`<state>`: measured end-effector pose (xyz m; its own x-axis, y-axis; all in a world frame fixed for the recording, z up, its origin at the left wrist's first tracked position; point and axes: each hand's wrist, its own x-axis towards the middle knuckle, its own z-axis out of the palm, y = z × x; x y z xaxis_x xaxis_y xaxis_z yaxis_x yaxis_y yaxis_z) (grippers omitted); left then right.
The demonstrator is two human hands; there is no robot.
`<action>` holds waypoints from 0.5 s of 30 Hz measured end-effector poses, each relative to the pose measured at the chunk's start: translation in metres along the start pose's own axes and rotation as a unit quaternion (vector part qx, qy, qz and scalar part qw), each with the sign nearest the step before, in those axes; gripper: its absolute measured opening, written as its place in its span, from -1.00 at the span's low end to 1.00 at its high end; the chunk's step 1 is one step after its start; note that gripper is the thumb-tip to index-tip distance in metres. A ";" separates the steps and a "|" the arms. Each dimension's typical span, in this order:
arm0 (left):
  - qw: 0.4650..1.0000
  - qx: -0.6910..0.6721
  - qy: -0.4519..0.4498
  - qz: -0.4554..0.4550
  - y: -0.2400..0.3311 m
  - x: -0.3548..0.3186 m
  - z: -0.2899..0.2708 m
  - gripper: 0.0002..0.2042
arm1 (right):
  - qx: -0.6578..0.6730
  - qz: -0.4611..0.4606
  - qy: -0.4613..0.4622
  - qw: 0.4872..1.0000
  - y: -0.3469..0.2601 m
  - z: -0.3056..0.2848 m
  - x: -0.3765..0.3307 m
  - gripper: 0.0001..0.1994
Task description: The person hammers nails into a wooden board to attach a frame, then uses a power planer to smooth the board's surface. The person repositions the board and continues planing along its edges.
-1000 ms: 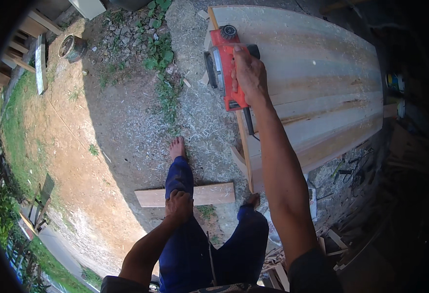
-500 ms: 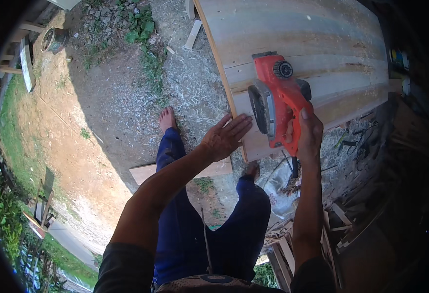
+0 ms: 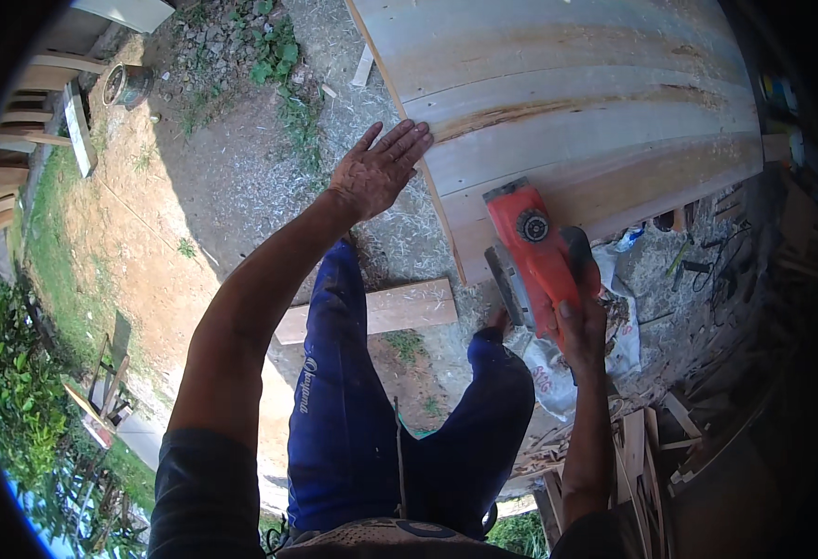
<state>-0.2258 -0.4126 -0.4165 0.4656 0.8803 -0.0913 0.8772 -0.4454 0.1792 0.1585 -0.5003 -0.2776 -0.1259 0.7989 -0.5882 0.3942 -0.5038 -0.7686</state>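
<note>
Hands [image 3: 373, 180] at planer [image 3: 513, 216], panel [image 3: 558, 61], plank [image 3: 415, 306] on ground [image 3: 232, 154], sack [image 3: 553, 391], pot [image 3: 133, 90]

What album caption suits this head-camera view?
Left hand at the edge of a wooden panel, right hand gripping a red power planer.

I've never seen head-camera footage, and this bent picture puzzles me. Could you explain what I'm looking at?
There is no robot here: these are a person's own bare hands. The camera sits on their head and looks down through a wide fisheye lens, which bends straight edges. The right hand grips a red power planer by its handle, over the near corner of a pale wooden panel; whether the planer touches the wood is hard to tell. The left hand is spread, with its fingertips at the panel's left edge. Below, a loose board and scattered shavings lie on the ground.
</note>
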 end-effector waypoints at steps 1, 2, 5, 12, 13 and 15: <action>1.000 -0.016 -0.007 -0.026 0.008 -0.002 -0.001 -0.42 | -0.004 0.002 -0.011 1.000 0.000 -0.001 0.001 -0.46; 0.999 -0.025 -0.016 -0.019 0.020 -0.008 -0.001 -0.42 | 0.023 0.016 -0.009 1.000 0.003 -0.002 -0.001 -0.46; 0.996 -0.067 -0.047 0.034 0.068 -0.041 0.009 -0.40 | 0.099 0.033 0.003 0.995 0.011 -0.001 -0.007 -0.46; 0.981 -0.115 -0.124 0.095 0.152 -0.094 0.021 -0.30 | 0.084 0.023 0.029 0.996 0.016 -0.003 -0.018 -0.42; 0.979 -0.112 -0.136 0.100 0.156 -0.100 0.022 -0.25 | 0.057 0.024 0.032 0.998 0.014 -0.001 -0.020 -0.41; 0.972 -0.129 -0.158 0.118 0.154 -0.112 0.028 -0.27 | 0.015 0.023 0.012 1.000 0.020 0.003 -0.023 -0.40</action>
<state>-0.1400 -0.5845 -0.4060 0.6981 0.6469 -0.3068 0.7026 -0.5364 0.4675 0.1667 -0.5302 -0.2800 -0.0855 0.7826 -0.6166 0.3714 -0.5492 -0.7486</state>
